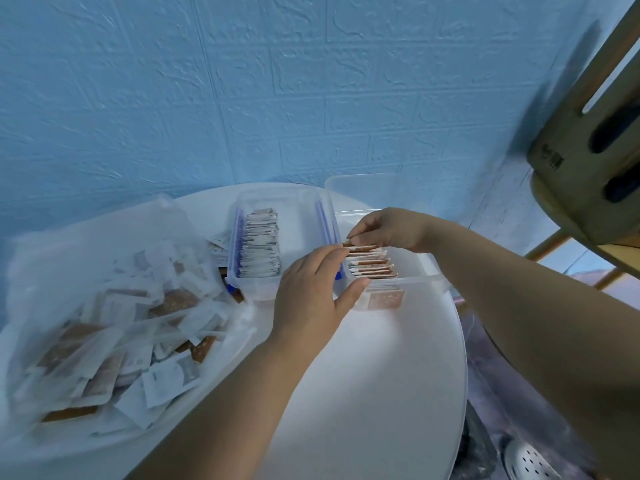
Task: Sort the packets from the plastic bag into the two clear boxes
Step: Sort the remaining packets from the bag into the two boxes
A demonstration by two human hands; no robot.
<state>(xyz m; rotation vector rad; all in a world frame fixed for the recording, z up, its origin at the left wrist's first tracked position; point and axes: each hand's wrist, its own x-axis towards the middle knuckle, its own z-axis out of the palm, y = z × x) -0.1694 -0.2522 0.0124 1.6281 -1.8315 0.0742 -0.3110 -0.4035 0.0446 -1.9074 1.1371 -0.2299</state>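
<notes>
Pinching a brown packet at the far end of the right box, the right hand could topple the row inside that box if the left hand, clasping it, slackens.

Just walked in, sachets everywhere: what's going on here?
A person is sorting packets from the plastic bag into two boxes. The left box holds white packets; the right box takes brown ones. The left hand holds the row of brown packets while the right hand pinches a brown packet at its far end. Many lie unsorted in the bag.
</notes>
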